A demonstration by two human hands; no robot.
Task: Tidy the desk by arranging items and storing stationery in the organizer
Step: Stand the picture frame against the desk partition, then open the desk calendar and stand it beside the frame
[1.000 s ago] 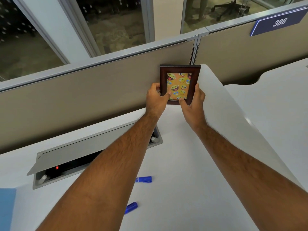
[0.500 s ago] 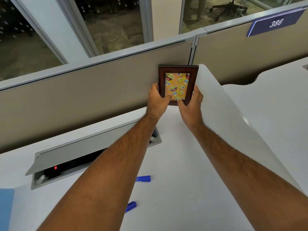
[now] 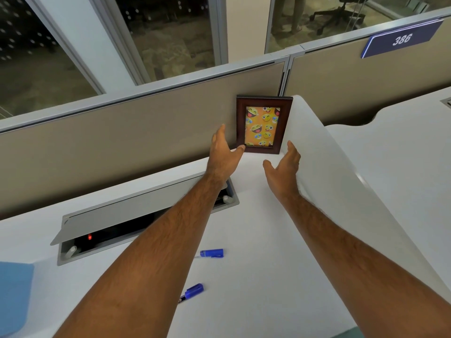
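A dark wooden picture frame [image 3: 263,124] with an orange emoji picture stands upright at the back of the white desk [image 3: 256,276], in the corner against the beige partition. My left hand [image 3: 223,154] is just left of the frame's lower edge, fingers spread and holding nothing; its thumb tip is close to the frame's bottom corner. My right hand [image 3: 283,167] hovers below and right of the frame, palm turned inward, fingers relaxed. Two blue markers lie on the desk between my forearms, one marker [image 3: 211,253] nearer the middle and another marker [image 3: 191,291] closer to me, partly hidden by my left arm.
A grey cable hatch [image 3: 136,215] with its lid raised sits in the desk on the left. A blue object [image 3: 14,296] shows at the left edge. A white curved divider [image 3: 341,179] rises on the right. The beige partition [image 3: 122,142] closes off the back.
Both hands have let go of the picture frame and drawn back toward me with fingers spread. The frame now stands by itself in the corner.
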